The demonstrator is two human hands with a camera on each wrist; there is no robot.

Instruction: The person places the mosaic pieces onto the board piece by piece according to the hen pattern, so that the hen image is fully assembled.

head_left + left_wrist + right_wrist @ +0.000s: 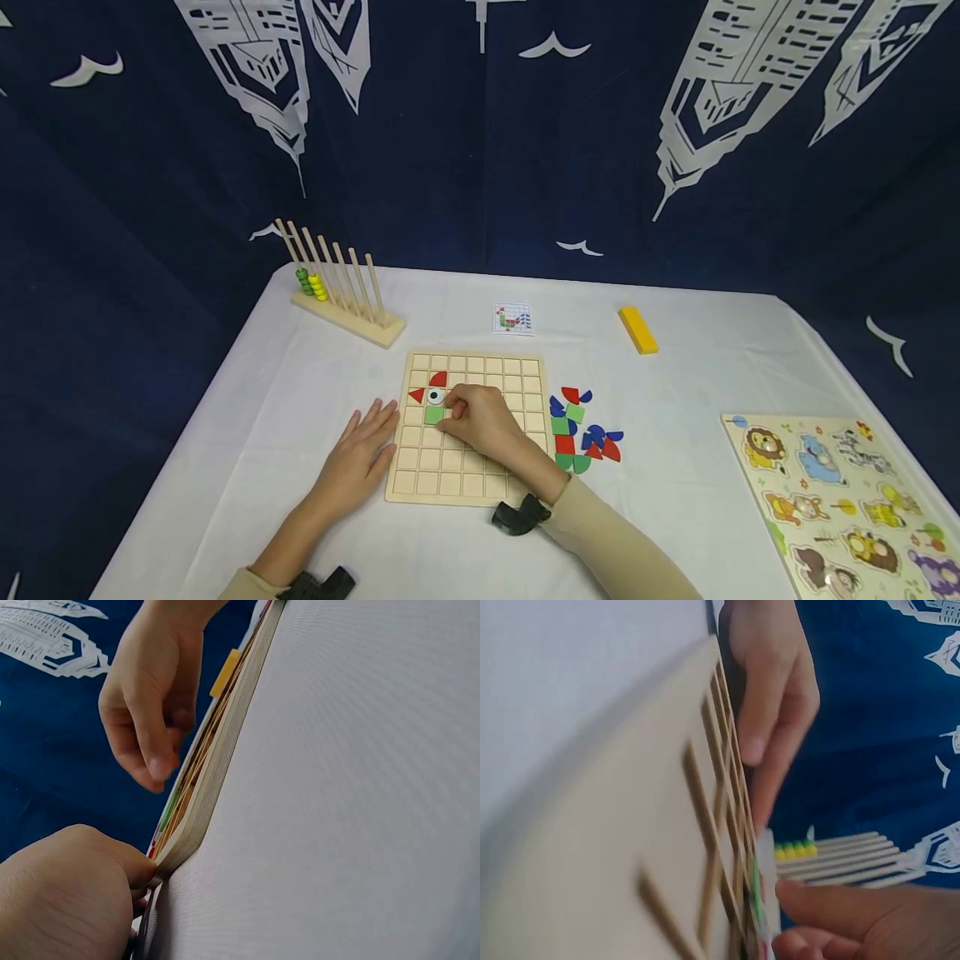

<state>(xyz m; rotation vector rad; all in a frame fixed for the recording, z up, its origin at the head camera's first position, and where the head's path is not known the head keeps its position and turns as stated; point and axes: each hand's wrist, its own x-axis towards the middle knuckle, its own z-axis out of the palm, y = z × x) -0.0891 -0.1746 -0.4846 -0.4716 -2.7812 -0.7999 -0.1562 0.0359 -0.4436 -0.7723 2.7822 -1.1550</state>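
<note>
A wooden grid board (420,482) lies on the white table. Toward its upper left sit a red quarter-round piece (438,379), a red triangle (417,395), a white square with a black eye dot (436,396) and a green square (434,415). My right hand (483,421) hovers over the board just right of the eye piece and green square, thumb and fingers bent and apart, nothing visible between them. My left hand (356,462) rests flat at the board's left edge, fingers extended; the left wrist view shows that hand (71,892) against the board's corner.
Right of the board lie loose red, green and blue pieces, among them a red square (564,444). A printed pattern card (513,318) and a yellow block (638,330) are behind. A peg rack with beads (348,320) stands back left; an animal puzzle (821,508) lies front right.
</note>
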